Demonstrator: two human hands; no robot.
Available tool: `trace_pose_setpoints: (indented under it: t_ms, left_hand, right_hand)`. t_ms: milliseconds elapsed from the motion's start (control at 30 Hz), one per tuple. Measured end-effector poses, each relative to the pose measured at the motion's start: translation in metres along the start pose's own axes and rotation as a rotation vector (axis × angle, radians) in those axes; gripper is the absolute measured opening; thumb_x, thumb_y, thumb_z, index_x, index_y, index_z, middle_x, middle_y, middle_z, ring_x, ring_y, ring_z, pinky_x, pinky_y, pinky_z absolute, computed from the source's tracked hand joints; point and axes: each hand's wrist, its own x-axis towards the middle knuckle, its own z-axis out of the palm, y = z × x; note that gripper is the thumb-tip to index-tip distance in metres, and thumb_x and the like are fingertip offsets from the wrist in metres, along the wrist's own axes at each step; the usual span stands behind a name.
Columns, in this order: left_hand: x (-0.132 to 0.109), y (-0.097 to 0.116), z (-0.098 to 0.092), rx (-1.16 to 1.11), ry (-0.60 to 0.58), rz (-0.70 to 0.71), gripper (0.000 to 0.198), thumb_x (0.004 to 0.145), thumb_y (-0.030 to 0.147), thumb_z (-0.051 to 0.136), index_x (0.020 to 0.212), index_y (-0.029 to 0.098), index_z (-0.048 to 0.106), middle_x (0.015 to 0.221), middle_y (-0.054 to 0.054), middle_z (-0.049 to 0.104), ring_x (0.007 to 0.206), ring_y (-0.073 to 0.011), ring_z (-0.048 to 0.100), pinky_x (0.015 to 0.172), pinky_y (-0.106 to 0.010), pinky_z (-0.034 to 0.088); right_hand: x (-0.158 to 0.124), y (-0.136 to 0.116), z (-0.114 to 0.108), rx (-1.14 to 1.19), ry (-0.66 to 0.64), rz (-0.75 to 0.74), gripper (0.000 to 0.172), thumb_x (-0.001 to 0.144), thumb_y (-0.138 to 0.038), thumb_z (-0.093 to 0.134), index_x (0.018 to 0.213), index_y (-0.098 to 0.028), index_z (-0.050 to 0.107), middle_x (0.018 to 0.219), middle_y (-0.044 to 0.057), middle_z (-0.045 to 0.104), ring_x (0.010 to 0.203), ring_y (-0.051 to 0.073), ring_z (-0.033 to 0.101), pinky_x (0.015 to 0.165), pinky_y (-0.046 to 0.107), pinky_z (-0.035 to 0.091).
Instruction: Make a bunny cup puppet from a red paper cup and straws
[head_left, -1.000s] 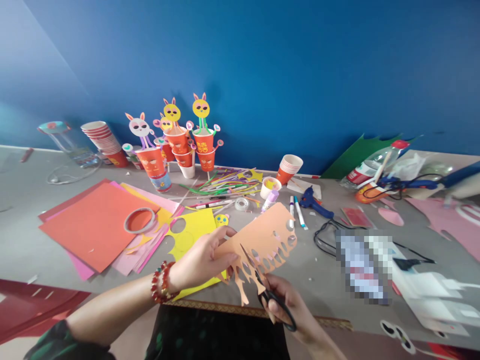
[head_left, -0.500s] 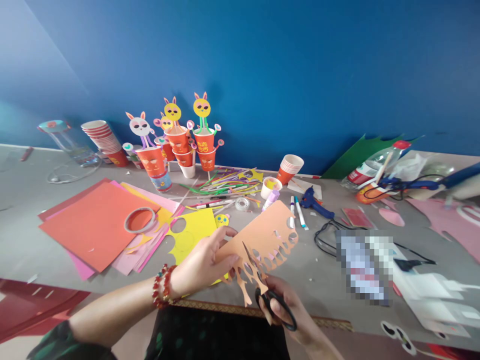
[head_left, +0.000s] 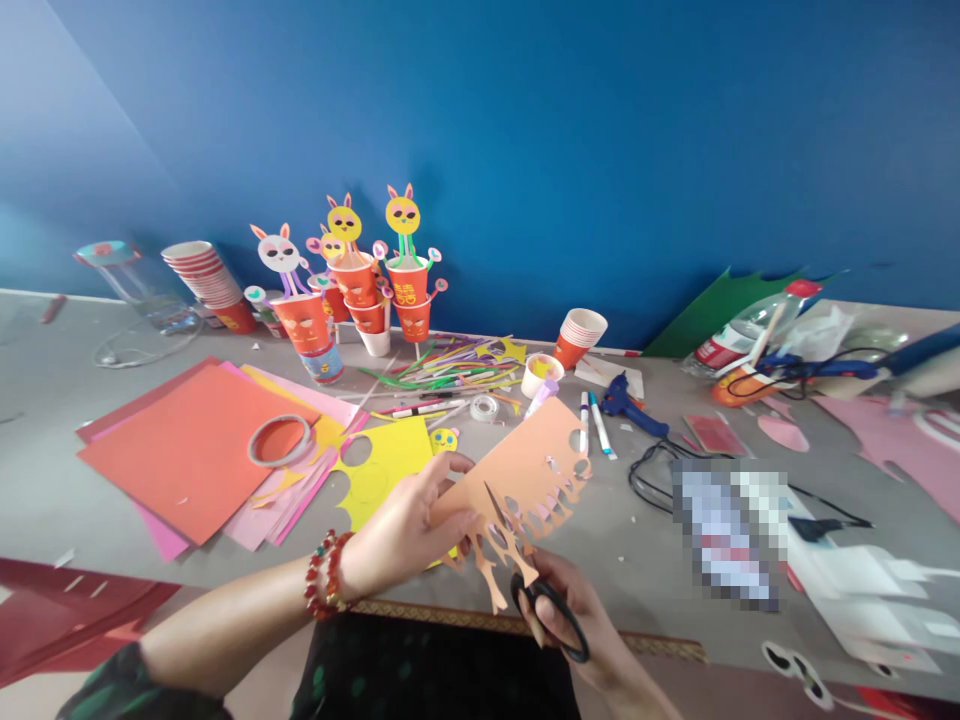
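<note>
My left hand (head_left: 401, 525), with a red bead bracelet on the wrist, pinches the left end of an orange paper sheet (head_left: 517, 468) with cut-out holes and a jagged lower edge. It holds the sheet up above the table's front edge. My right hand (head_left: 574, 615) grips black-handled scissors (head_left: 536, 590) just below the sheet. Their blades point up into the paper's cut fringe.
Red, pink and yellow paper sheets (head_left: 187, 450) with a tape roll (head_left: 279, 440) lie at the left. Decorated red cups with bunny faces (head_left: 360, 285) stand by the blue wall. Straws, markers, a blue glue gun (head_left: 630, 405), cables and a bottle (head_left: 739, 340) fill the right.
The orange sheet has tilted slightly, its right end a little higher and closer in. The scissors have shifted a bit left and up along the fringe.
</note>
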Motion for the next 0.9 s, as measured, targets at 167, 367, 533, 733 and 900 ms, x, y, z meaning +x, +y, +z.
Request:
trace_pose_setpoints:
  t_ms: [167,367,533,733,900]
  left_hand:
    - [-0.0005,0.0024,0.0013,-0.023,0.008,-0.005,0.029,0.093,0.03,0.058,0.118,0.021,0.045,0.087,-0.003,0.072,0.066,-0.0162,0.071,0.052,-0.022,0.057]
    - [-0.0015,0.0036,0.0021,0.031,0.013,-0.002,0.031,0.094,0.029,0.056,0.121,0.023,0.044,0.086,-0.002,0.072,0.066,-0.0164,0.072,0.055,-0.024,0.057]
    - [-0.0013,0.003,0.002,0.069,0.031,-0.004,0.034,0.093,0.027,0.055,0.124,0.023,0.043,0.081,-0.001,0.071,0.065,-0.0169,0.072,0.054,-0.024,0.057]
    - [-0.0004,0.0051,0.0027,0.059,0.027,-0.028,0.034,0.093,0.027,0.056,0.123,0.023,0.042,0.084,-0.002,0.071,0.065,-0.0173,0.072,0.054,-0.024,0.058]
    - [0.0003,0.0037,0.004,0.03,0.04,-0.01,0.034,0.093,0.03,0.057,0.123,0.022,0.043,0.083,-0.001,0.07,0.065,-0.0166,0.071,0.053,-0.024,0.058]
  right_hand:
    - [-0.0019,0.0031,0.0016,-0.032,0.047,0.012,0.057,0.075,-0.073,0.069,0.079,-0.017,0.059,0.058,-0.004,0.047,0.042,0.005,0.036,0.037,0.016,0.023]
    - [0.0003,0.0013,0.0043,-0.023,0.035,0.01,0.059,0.074,-0.074,0.069,0.086,-0.017,0.063,0.067,0.001,0.053,0.045,0.006,0.039,0.038,0.017,0.023]
    - [0.001,0.0031,0.002,-0.01,0.04,0.004,0.059,0.074,-0.072,0.07,0.092,-0.017,0.064,0.066,-0.001,0.052,0.044,0.006,0.038,0.037,0.017,0.022]
    - [0.0017,0.0023,0.003,-0.023,0.041,-0.009,0.058,0.076,-0.073,0.068,0.091,-0.017,0.067,0.063,-0.002,0.048,0.043,0.006,0.036,0.039,0.018,0.026]
    - [0.0022,0.0049,0.0038,-0.005,0.079,-0.001,0.056,0.075,-0.072,0.07,0.09,-0.018,0.068,0.06,-0.003,0.046,0.042,0.006,0.036,0.04,0.018,0.03]
